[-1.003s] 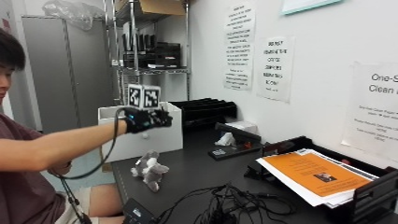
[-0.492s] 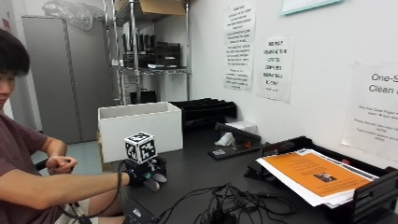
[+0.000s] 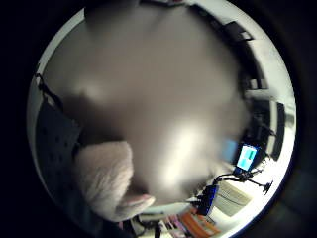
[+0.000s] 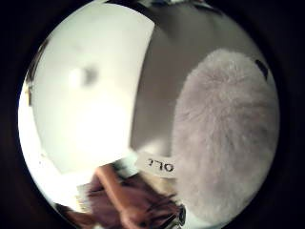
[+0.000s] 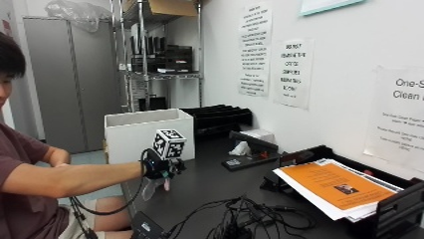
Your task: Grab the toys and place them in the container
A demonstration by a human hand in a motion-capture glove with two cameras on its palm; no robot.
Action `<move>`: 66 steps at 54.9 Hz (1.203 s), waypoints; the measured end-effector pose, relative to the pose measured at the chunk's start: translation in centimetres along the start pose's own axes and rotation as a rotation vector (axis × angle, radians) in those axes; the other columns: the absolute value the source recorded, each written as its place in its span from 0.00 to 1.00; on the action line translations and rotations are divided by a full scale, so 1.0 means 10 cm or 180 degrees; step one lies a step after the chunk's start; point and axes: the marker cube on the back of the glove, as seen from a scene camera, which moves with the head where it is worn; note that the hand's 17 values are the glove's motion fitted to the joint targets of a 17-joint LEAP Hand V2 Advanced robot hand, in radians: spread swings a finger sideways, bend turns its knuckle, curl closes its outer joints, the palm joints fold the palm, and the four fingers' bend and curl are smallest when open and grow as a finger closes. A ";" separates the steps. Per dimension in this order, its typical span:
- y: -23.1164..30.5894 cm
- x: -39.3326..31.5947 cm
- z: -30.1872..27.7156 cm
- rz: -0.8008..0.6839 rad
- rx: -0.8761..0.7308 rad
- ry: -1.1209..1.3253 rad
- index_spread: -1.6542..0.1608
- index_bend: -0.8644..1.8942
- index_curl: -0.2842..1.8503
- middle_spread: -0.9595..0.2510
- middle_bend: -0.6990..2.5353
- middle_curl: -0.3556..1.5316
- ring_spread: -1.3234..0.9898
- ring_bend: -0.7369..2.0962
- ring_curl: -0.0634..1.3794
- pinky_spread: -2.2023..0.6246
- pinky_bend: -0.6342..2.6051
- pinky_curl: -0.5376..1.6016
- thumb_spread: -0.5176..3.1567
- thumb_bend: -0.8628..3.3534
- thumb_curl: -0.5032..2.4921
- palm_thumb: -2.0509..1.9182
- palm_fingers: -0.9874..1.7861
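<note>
Above the black table (image 5: 212, 184), gloved right hand (image 5: 161, 167) fingers grasp a fluffy toy (image 4: 224, 138) (pale, rounded) near the white container (image 5: 149, 133).

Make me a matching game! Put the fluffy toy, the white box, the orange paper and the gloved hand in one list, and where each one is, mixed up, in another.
Things:
1. fluffy toy
2. white box
3. orange paper
4. gloved right hand

Places:
A. on the paper stack in the black tray by the wall
B. hanging under the glove, above the table
C. at the table's far end, behind the hand
D. above the table's near edge, gripping fur

Pairs: 1-B, 2-C, 3-A, 4-D
</note>
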 end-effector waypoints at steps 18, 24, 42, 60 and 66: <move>-0.20 -0.49 -1.33 -0.0103 0.0683 -0.0700 0.73 0.60 0.26 0.61 0.58 0.56 0.43 0.71 0.49 0.64 0.44 0.44 0.32 0.23 0.42 0.65 0.78; -0.23 -0.78 -1.85 -0.0187 0.1048 -0.0805 0.72 0.61 0.27 0.62 0.58 0.57 0.43 0.72 0.49 0.64 0.45 0.44 0.31 0.23 0.43 0.65 0.77; -0.27 -2.13 -3.01 -0.0708 0.1491 -0.0356 0.72 0.62 0.32 0.63 0.59 0.58 0.43 0.74 0.49 0.64 0.46 0.45 0.30 0.22 0.48 0.65 0.76; -0.58 -3.68 -2.56 -0.1387 0.1188 0.0089 0.72 0.61 0.37 0.64 0.59 0.59 0.43 0.74 0.48 0.64 0.47 0.45 0.29 0.22 0.51 0.65 0.75; -0.53 -3.64 -2.28 -0.2040 0.0710 0.0222 0.72 0.60 0.38 0.64 0.59 0.59 0.44 0.74 0.48 0.64 0.47 0.45 0.29 0.21 0.52 0.65 0.75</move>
